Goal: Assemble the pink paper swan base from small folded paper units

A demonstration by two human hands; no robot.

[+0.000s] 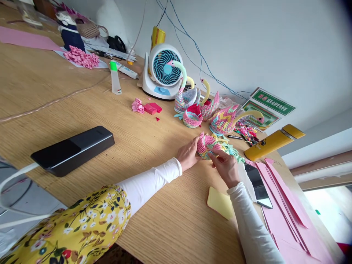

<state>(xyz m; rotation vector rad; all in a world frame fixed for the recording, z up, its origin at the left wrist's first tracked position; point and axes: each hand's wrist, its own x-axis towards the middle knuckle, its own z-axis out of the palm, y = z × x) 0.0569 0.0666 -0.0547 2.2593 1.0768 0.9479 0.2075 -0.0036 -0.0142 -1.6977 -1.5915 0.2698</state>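
Observation:
My left hand [188,153] is closed round the left side of a small folded-paper body [206,143], made of pink, yellow and blue pieces. At its lower right edge, my right hand [226,167] pinches with thumb and fingertips; whatever sits between them is too small to make out. Loose green paper pieces [233,151] lie just beyond the right hand. Behind stand several paper swans, among them a pink and yellow one [224,120] and a pale blue one [183,101]. A pink paper bowl shape [192,116] rests in front of them.
A white fan [165,69] and a glue bottle [115,79] stand at the back. A black device [74,148] lies left. To the right are a yellow flask [271,144], a phone [258,185] and pink paper sheets [283,216]. A yellow pad [218,201] lies near my right sleeve.

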